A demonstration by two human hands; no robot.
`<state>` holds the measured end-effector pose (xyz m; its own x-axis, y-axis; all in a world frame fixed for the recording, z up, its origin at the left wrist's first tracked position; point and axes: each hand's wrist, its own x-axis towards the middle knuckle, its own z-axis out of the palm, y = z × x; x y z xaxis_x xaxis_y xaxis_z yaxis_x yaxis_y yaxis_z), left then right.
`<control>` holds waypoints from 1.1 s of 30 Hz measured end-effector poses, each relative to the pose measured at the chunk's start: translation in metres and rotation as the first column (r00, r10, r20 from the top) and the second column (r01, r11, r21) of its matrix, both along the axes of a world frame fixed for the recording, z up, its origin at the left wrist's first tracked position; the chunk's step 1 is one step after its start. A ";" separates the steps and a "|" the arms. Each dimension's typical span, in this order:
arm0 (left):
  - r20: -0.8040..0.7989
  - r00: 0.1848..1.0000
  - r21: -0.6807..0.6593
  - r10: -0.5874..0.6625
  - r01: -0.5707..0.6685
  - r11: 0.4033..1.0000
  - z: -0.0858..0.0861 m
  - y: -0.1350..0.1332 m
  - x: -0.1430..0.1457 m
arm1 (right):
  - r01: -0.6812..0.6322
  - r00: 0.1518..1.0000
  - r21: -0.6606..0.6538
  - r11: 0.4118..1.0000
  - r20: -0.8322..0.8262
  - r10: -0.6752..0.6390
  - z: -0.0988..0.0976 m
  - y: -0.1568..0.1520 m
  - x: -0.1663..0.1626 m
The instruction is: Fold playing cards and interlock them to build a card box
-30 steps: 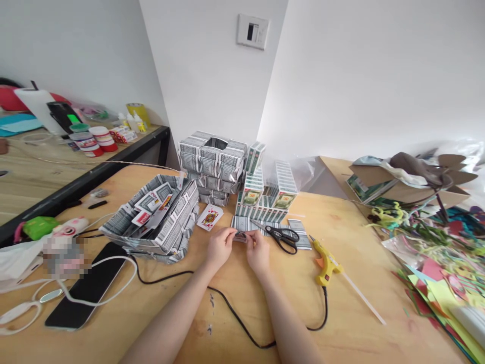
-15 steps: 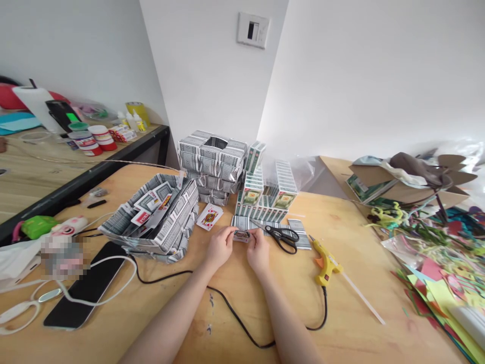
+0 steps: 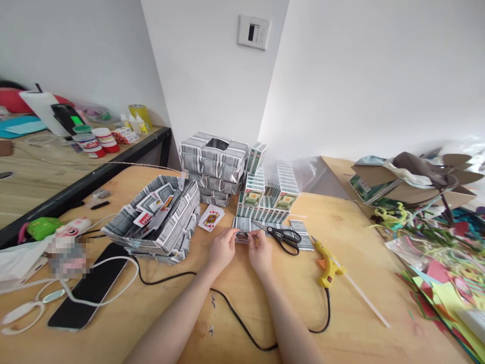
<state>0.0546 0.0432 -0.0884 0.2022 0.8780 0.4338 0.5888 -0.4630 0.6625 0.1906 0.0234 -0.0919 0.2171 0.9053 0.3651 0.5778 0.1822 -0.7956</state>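
Observation:
My left hand and my right hand are both closed, pinching the two ends of a playing card between fingertips and thumbs. The card looks bent, and the fingers hide much of it. Just beyond it, a row of patterned card backs lies flat on the table. Black-handled scissors rest right of my right hand, their blades over those cards. Left of my left hand lies a small pile of face-up playing cards. A yellow glue gun with a clear stick in it lies farther right.
A basket made of folded cards holds loose cards at the left. Behind stand a card-covered box and stacked green card packs. A black cable runs under my forearms. A phone lies left; coloured paper is heaped right.
Both hands keep hold of the card, with small finger movements and a slight shift of its angle. The whole view has shifted a little; the other things lie as before.

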 end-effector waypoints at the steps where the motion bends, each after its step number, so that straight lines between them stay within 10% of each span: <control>1: 0.008 1.000 -0.008 -0.004 0.004 1.000 0.000 0.000 0.000 | 0.008 1.000 0.013 1.000 0.021 -0.008 0.000 0.000 0.001; 14: 0.615 0.782 -0.393 0.099 0.195 0.899 0.000 0.008 0.010 | -0.003 0.781 -0.088 0.996 -0.622 -0.053 -0.020 0.014 -0.002; 22: 0.479 0.872 -0.337 0.101 0.076 0.939 -0.001 0.010 0.004 | -0.244 0.702 -0.103 0.964 -0.705 0.102 -0.010 0.009 -0.003; 33: 0.254 0.967 -0.182 0.001 0.047 0.982 0.000 0.005 0.005 | -0.212 0.754 -0.012 0.977 -0.638 0.156 0.006 0.007 0.001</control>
<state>0.0596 0.0482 -0.0885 0.1284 0.9441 0.3037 0.3828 -0.3297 0.8630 0.1912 0.0302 -0.0863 0.1984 0.9713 0.1314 -0.0976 0.1530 -0.9834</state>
